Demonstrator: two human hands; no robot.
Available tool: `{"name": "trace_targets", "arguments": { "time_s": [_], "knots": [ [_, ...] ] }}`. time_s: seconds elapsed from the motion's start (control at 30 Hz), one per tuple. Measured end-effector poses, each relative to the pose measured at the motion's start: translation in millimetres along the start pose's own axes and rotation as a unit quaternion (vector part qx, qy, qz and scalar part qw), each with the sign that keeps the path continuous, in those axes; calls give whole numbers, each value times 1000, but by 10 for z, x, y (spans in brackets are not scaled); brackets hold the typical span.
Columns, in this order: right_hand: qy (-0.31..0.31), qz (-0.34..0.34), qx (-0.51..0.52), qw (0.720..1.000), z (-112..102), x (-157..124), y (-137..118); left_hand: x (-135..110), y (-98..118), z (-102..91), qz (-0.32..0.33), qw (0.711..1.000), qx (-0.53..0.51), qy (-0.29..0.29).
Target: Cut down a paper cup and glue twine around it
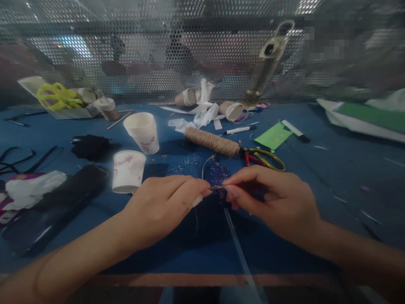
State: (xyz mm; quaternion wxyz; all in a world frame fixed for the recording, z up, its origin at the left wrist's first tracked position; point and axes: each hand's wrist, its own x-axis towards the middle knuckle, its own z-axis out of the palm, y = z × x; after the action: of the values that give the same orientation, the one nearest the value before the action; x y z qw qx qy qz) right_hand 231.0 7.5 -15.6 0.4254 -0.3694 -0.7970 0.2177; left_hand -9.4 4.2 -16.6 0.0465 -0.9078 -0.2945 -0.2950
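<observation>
My left hand [171, 204] and my right hand [274, 196] meet near the middle of the table, both closed in a pinch. Between their fingertips runs a short stretch of brown twine [217, 187], gripped at both ends. A loop of twine rises behind my left fingers, and a loose end hangs below them. Just behind the fingertips is a dark blue, shiny thing [218, 172], partly hidden by my right hand. From below it a clear, thin strip [237, 240] slants to the table's front edge. A spool of twine [212, 142] lies beyond my hands, beside scissors [268, 159] with yellow and red handles.
Left stand a stack of paper cups [142, 131] and an upturned paper cup [129, 172]. Farther back are cardboard tubes [232, 111], crumpled white plastic [198, 119], a marker [240, 129] and green paper [274, 136]. A perforated metal screen [142, 55] closes the back.
</observation>
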Motion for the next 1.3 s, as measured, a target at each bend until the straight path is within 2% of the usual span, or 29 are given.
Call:
{"name": "trace_targets", "arguments": {
  "time_s": [0.17,0.27,0.4,0.53,0.67,0.83,1.1,1.3],
  "knots": [
    [-17,17,32,999,3,-1,9,29,23,27,-2,1000,13,6],
    [-23,-1,19,1000,2,-3,16,57,41,29,-7,1000,23,5],
    [-37,-51,-22,998,19,-13,17,71,73,16,-6,999,29,-24],
    [-14,-80,-65,995,22,-24,13,59,87,1,-43,998,-30,-37],
    [7,-70,-66,995,4,-20,0,40,80,-12,-92,991,-88,-50],
    [7,-68,-63,996,-6,-20,-10,45,76,-33,-108,981,-144,-64],
    [-1,-86,-73,994,3,-44,16,113,112,-49,-187,948,-251,-62],
    [-5,-87,-50,995,6,-41,6,136,168,-52,-266,882,-378,-92]
  ]
}}
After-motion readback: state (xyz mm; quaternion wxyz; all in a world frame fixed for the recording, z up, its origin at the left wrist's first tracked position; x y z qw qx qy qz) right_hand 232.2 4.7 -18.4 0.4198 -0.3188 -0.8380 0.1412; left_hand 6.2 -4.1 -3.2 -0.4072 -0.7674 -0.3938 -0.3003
